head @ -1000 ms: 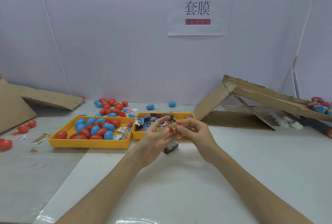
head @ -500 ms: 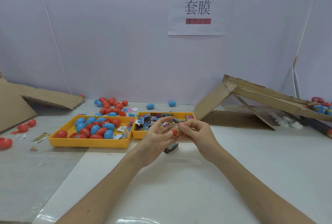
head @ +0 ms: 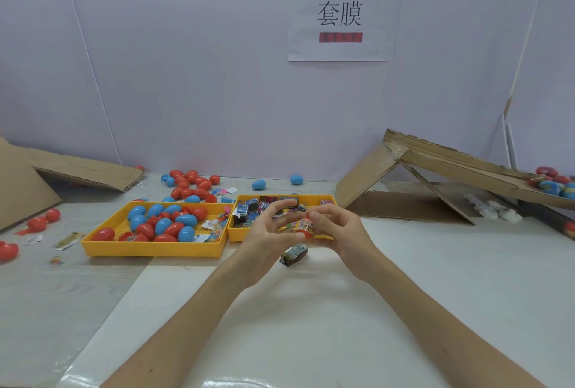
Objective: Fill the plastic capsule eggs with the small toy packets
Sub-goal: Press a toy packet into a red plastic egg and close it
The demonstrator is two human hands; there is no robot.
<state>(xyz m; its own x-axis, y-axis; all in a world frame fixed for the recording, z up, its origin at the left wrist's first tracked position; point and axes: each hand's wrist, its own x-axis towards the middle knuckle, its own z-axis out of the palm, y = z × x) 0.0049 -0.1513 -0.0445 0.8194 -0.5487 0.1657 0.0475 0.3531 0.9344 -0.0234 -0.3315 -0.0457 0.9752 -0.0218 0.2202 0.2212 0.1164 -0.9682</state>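
Both hands meet above the table in front of the two yellow trays. My right hand grips a red capsule egg that has a colourful toy packet at its top. My left hand faces it with fingers spread and touches the egg from the left. A dark toy packet lies on the table just below the hands. The left yellow tray holds several red and blue eggs. The right yellow tray holds several small packets, partly hidden by my hands.
Loose red eggs and blue eggs lie behind the trays and at the far left. A folded cardboard ramp stands at the right, with filled eggs at its far end. Flat cardboard lies at the left.
The egg and packet between my hands have shifted slightly right and turned; my left fingers have opened wider. The trays and the packet on the table have not moved.
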